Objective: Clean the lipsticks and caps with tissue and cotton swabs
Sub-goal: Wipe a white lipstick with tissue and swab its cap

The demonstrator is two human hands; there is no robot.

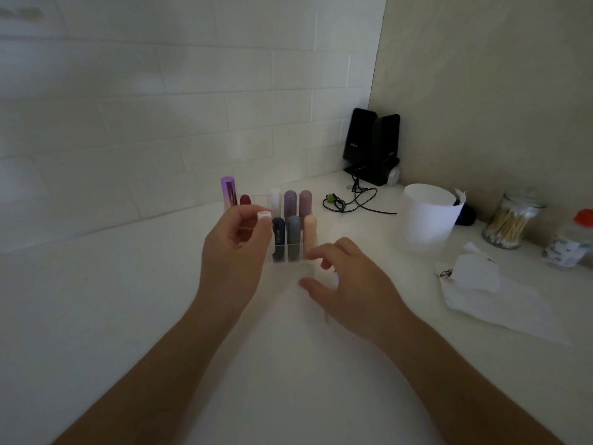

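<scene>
A clear organiser [298,256] on the white counter holds several upright lipsticks, among them navy [278,234], grey [293,236], peach [310,228] and two mauve ones [297,203]. A shiny purple lipstick [228,191] and a dark red one [244,200] stand at its left end. My left hand [234,248] pinches a white lipstick [263,216] over the organiser's left side. My right hand [346,284] curls round a small clear cap [306,271] on the counter just in front of the organiser. A crumpled, stained tissue [481,284] lies to the right.
A white cup [426,216] stands at the right, with a glass jar of cotton swabs [510,220] and a red-lidded bottle [571,242] beyond it. Black speakers [373,146] and a tangled cable [349,200] occupy the back corner. Tiled wall runs behind.
</scene>
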